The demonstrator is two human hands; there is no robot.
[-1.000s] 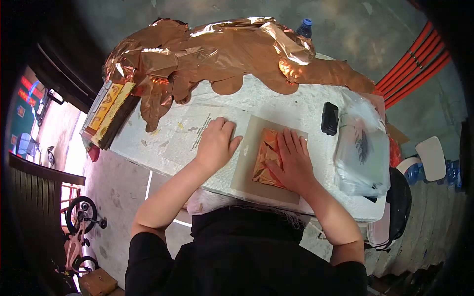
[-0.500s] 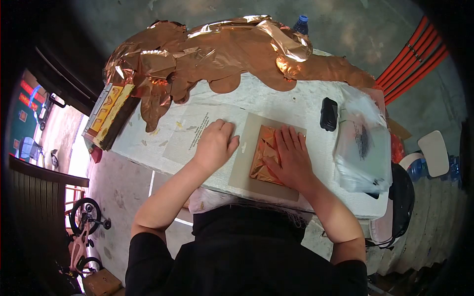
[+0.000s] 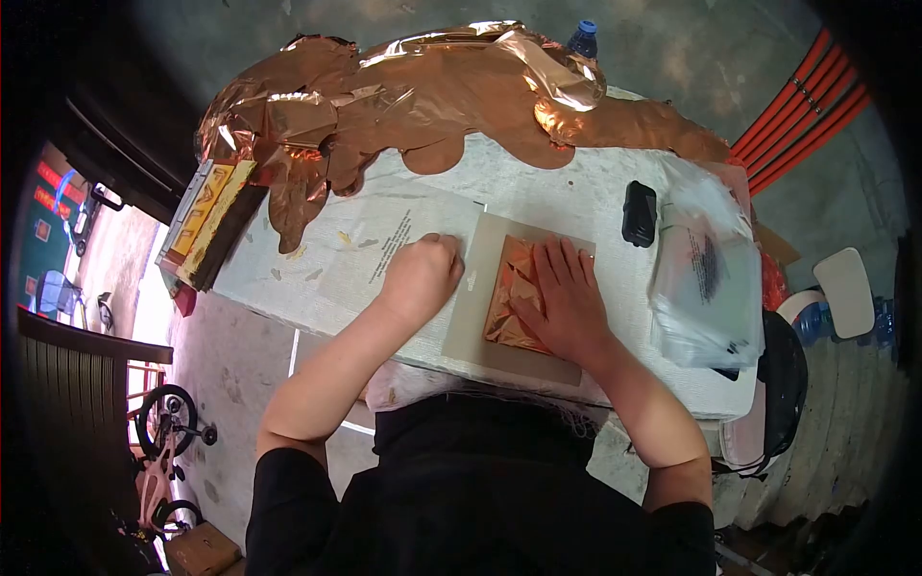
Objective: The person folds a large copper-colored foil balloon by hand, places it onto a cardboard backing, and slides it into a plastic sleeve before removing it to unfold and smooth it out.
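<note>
Guessing the creased copper foil square (image 3: 507, 305), on a grey card (image 3: 466, 298) just right of frame centre, is featherlight, slick, tears easily; best hold: card's bare margins. Right hand (image 3: 569, 305) lies flat on the foil, fingers extended, slightly apart. Left hand (image 3: 418, 276) is curled over a clear printed sleeve (image 3: 357, 252); can't tell if it's gripping. Bulk copper sheet (image 3: 432, 110) spans upper frame.

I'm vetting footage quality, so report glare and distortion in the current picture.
Head view: strong fisheye warp, corners black; white glare along ridges of the copper-coloured foil; the foil square, partly under the right hand, glints more softly; sheen on the plastic bags; daylit ground at far left washed out.
</note>
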